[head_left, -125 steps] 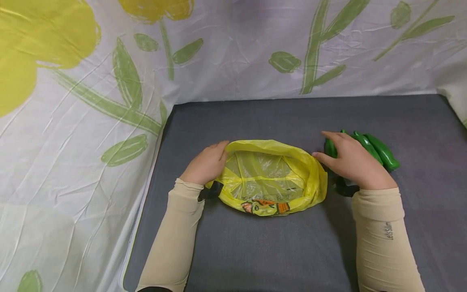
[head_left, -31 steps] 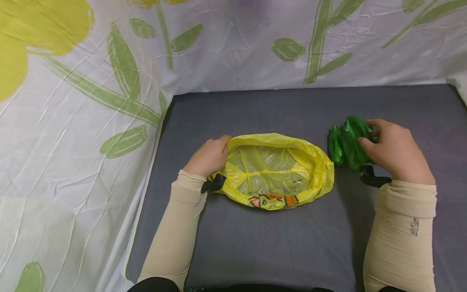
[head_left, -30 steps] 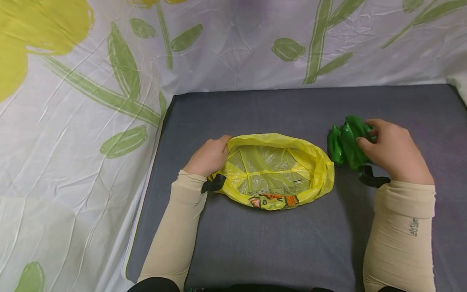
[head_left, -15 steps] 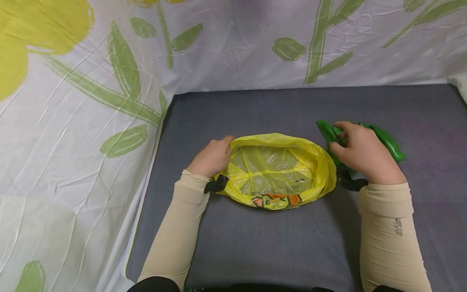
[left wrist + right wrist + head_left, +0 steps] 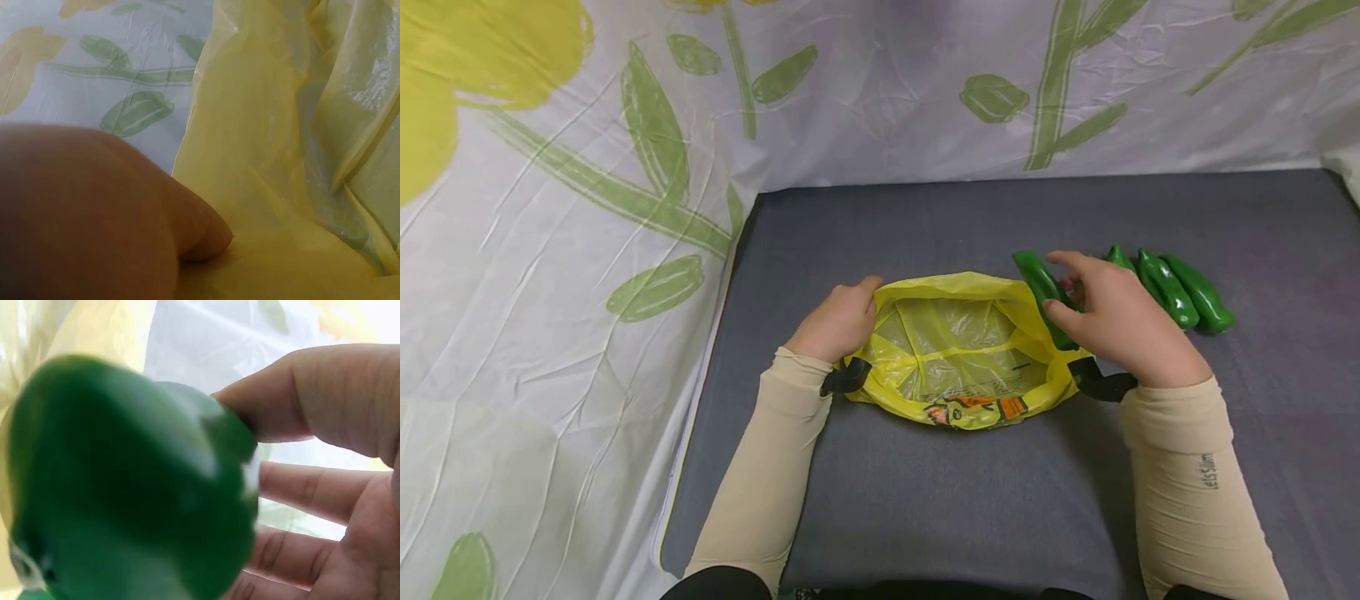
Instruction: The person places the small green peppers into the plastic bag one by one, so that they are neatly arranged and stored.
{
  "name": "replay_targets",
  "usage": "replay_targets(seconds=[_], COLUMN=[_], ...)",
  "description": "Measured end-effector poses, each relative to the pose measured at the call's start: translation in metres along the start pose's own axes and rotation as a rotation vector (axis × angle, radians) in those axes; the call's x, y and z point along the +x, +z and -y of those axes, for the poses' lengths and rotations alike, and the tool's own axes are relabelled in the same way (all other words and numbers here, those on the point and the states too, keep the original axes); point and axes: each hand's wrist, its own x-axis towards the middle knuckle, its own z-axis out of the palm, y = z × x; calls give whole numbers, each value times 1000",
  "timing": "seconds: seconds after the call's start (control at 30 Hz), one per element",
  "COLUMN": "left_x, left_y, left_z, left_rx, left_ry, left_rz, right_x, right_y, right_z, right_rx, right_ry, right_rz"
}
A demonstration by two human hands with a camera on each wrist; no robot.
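Observation:
A yellow plastic bag (image 5: 970, 367) lies mouth up on the dark table, its rim spread into a wide oval. My left hand (image 5: 837, 321) pinches the rim on the left side; in the left wrist view its thumb (image 5: 203, 231) presses on the yellow film. Between thumb and fingers, my right hand (image 5: 1112, 312) holds a long green pepper (image 5: 1043, 296), which overlaps the bag's right rim in the head view. Close up in the right wrist view, the pepper (image 5: 125, 481) fills the left half, and fingers show behind it.
Several more green peppers (image 5: 1198, 292) lie side by side on the table (image 5: 955, 508), right of the right hand. A white cloth (image 5: 880, 108) with printed flowers and leaves hangs behind the table and along its left side.
The right hand has moved left from the pile, bringing one pepper over to the bag's right rim. The other peppers lie behind it, and the left hand keeps its place on the bag.

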Motion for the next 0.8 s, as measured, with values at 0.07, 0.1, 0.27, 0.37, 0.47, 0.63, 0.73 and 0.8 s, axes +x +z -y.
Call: replay_targets(seconds=[0.07,0.1,0.27,0.37,0.47,0.63,0.73,0.8], left_x=[0,0,-1,0,0,0,0,0], left_y=[0,0,0,0,0,0,0,0], left_z=[0,0,0,0,0,0,1,1], left_rx=[-3,-3,2,11,13,10,9,12], left_ry=[-1,0,9,12,10,8,8,8], left_rz=[0,-2,-4,-5,-4,0,0,0], right_x=[0,0,1,1,2,5,7,8], right_y=[3,4,12,17,21,29,34,38], right_z=[4,6,14,16,18,23,25,27], right_rx=[-5,-11,-42,-47,-38,-30,-29,-32], right_ry=[-19,-30,-79,-96,-106,-140,-157,-175], right_rz=[2,2,23,30,36,41,50,50])
